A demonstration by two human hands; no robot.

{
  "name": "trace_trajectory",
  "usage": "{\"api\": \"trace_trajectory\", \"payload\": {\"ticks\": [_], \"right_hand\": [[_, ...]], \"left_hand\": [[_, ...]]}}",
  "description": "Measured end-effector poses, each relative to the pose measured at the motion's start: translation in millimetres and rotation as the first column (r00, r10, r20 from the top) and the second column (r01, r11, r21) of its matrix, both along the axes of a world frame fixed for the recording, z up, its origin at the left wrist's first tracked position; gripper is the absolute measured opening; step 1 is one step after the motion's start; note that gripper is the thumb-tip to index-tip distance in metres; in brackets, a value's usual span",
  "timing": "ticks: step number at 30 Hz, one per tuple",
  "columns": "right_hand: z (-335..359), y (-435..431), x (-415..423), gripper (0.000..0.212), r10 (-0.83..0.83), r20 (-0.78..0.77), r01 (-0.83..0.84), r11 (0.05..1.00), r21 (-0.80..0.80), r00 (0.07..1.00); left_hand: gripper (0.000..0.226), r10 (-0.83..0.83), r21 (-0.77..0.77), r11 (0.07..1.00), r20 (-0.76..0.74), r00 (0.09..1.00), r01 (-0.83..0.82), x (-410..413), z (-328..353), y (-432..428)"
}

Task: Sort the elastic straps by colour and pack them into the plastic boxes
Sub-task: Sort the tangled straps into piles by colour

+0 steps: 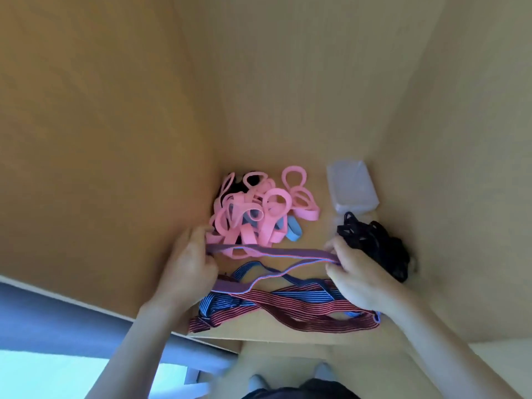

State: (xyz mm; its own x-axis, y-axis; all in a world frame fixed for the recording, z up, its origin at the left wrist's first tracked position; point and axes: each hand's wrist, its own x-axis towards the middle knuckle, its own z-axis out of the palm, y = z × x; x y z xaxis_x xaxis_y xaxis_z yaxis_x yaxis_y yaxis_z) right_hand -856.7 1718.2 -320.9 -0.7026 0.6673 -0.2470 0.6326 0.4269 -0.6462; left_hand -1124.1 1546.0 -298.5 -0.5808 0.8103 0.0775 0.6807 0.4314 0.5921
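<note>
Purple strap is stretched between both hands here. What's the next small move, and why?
Probably bring the left hand across to the right hand, folding the purple strap in half. It is held taut between both hands and looks longer than the clear plastic box beyond it, so it likely needs doubling before packing.

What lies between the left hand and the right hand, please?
In the head view, a purple strap with red and blue edges stretches between the left hand and the right hand; each hand pinches one end.
</note>
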Motion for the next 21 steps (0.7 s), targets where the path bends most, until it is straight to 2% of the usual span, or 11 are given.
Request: {"api": "trace_trajectory", "payload": {"ticks": [2, 4, 7, 9, 12, 15, 17, 19, 21], "right_hand": [[-12, -12, -4, 0.011, 0.098, 0.123, -0.119, 0.977, 0.178, 0.988], [-24, -20, -8, 0.017, 0.157, 0.223, -0.228, 0.911, 0.344, 0.962], [-45, -29, -11, 0.023, 0.169, 0.337, -0.309, 0.854, 0.418, 0.926], [-59, -34, -12, 0.027, 0.189, 0.379, -0.347, 0.844, 0.408, 0.906], [-73, -36, -9, 0.038, 0.210, 0.415, -0.376, 0.848, 0.373, 0.885], [-75, -34, -5, 0.053, 0.189, 0.360, -0.325, 0.871, 0.368, 0.914], [-73, -32, -4, 0.062, 0.184, 0.312, -0.298, 0.879, 0.373, 0.932], [-70, -29, -4, 0.060, 0.197, 0.269, -0.291, 0.879, 0.378, 0.943], [-67, -27, -7, 0.048, 0.213, 0.265, -0.303, 0.880, 0.367, 0.940]], "left_hand": [[0.065, -0.046, -0.155, 0.988, -0.126, 0.991, 0.026, -1, -10, -7], [0.069, -0.105, -0.257, 0.966, -0.255, 0.961, 0.037, 0, -14, -9], [0.065, -0.199, -0.330, 0.942, -0.424, 0.884, 0.054, 4, -30, -11], [0.061, -0.270, -0.442, 0.895, -0.428, 0.862, 0.061, 7, -46, -13], [0.067, -0.342, -0.598, 0.795, -0.303, 0.889, 0.103, 8, -68, -19], [0.083, -0.345, -0.598, 0.782, -0.179, 0.921, 0.176, 10, -73, -22], [0.087, -0.331, -0.545, 0.816, -0.171, 0.928, 0.191, 10, -69, -20], [0.083, -0.306, -0.440, 0.877, -0.199, 0.931, 0.195, 9, -63, -14], [0.075, -0.310, -0.352, 0.909, -0.214, 0.926, 0.223, 10, -60, -7]]}}
